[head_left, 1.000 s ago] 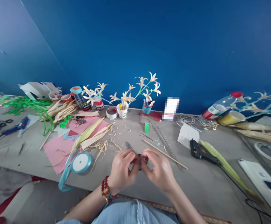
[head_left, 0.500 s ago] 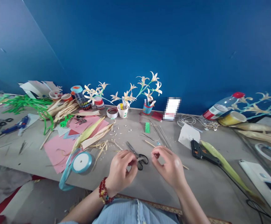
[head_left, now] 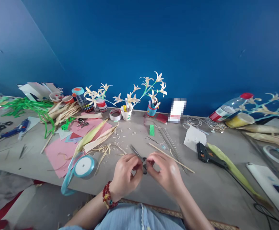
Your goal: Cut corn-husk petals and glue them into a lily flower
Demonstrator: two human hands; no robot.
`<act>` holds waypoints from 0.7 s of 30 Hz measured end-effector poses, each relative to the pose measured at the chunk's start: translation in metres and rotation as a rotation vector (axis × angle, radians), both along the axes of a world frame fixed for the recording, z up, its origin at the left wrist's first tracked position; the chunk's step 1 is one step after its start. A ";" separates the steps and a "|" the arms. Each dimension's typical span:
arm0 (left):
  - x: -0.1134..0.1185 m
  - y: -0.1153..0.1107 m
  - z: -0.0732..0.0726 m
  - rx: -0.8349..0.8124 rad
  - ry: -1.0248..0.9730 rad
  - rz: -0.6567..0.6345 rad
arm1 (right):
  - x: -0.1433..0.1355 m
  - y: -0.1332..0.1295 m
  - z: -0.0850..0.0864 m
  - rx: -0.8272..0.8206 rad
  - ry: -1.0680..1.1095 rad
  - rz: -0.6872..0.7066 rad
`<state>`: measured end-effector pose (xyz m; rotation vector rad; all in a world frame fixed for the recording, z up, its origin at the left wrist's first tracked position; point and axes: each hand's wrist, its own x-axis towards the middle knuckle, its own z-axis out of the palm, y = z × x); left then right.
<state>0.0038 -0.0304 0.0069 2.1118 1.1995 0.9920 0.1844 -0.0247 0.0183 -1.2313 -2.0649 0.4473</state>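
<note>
My left hand is closed in a pinch on a small pale strip, whose short end shows between the two hands. My right hand is pinched too, its fingertips up against the strip's other end; whether they grip it is hidden. Beneath the fingertips lies a pair of scissors with black handles, its blades pointing away to the left and the handles mostly covered. A thin wooden stick lies just beyond my right hand.
A light-blue ribbon spool, corn husks and pink paper lie left. Metal wires lie ahead; a black glue gun with a cord lies right. Husk flowers stand in cups along the blue wall.
My right hand has moved left, bringing its pinched fingertips up to the left hand and the strip, over the scissors' handles. My left hand has barely moved.
</note>
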 end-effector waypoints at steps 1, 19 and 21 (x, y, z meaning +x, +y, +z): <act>-0.001 0.000 0.000 -0.004 0.000 0.004 | 0.005 0.002 0.000 0.011 -0.004 -0.020; -0.002 0.001 0.000 -0.025 -0.030 0.013 | 0.014 0.001 0.002 0.086 -0.024 -0.114; -0.003 0.001 0.000 -0.042 -0.042 0.019 | 0.019 0.000 0.002 0.040 0.039 -0.142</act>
